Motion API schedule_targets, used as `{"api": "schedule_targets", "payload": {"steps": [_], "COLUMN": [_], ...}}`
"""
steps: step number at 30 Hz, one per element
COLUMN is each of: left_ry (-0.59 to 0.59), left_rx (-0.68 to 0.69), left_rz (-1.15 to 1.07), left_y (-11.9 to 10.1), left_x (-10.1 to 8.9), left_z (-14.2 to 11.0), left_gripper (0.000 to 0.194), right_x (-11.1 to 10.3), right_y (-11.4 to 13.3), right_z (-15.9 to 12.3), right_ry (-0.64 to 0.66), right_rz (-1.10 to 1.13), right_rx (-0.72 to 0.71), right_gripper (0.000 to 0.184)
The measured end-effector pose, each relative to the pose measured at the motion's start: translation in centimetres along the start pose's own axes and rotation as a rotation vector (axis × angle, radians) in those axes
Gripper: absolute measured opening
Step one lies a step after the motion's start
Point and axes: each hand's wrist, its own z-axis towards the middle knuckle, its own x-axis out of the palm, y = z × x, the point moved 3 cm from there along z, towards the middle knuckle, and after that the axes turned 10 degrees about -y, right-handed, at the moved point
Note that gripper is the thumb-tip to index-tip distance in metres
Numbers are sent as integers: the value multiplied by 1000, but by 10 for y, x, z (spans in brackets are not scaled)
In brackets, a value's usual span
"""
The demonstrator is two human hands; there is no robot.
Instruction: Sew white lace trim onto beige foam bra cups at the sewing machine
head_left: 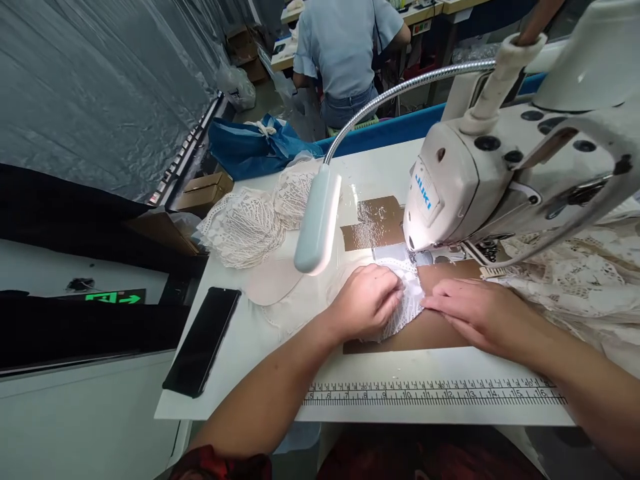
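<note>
A white lace piece [409, 301] lies under the needle area of a white sewing machine [445, 180], over brown board on the table. My left hand [367, 300] rests on the left part of the lace, its fingers curled and closed on the fabric. From the other side, my right hand [475, 310] pinches the lace's right edge between thumb and fingers. The underside of the left fingers is hidden. Just left of my left hand lies pale, sheer fabric with a beige rounded piece [273, 281] near it.
A lamp [317, 220] on a bendable metal neck hangs over the table. Lace stacks [243, 227] and a black phone [201, 341] lie at left. Lace fabric [580, 267] is heaped at right. A ruler strip [430, 393] runs along the front edge. Beyond sits a person [345, 53].
</note>
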Motion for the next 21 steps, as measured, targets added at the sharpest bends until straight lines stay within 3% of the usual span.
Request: {"api": "schedule_targets", "payload": {"steps": [3, 9, 14, 21], "left_ry": [29, 92, 148, 132], "left_rx": [83, 248, 295, 307], "left_rz": [42, 215, 294, 303], "left_y": [-2, -10, -13, -13], "left_x": [2, 6, 8, 9], "left_z": [-2, -6, -7, -10], "left_gripper": [19, 30, 33, 33], "right_x": [-5, -10, -9, -9], "right_y": [5, 10, 9, 9], "right_z": [1, 2, -1, -2], "right_ry": [39, 60, 64, 83], "right_rz": [-38, -55, -55, -64], "right_rx": [-83, -64, -54, -22], "right_gripper": [33, 34, 33, 28]}}
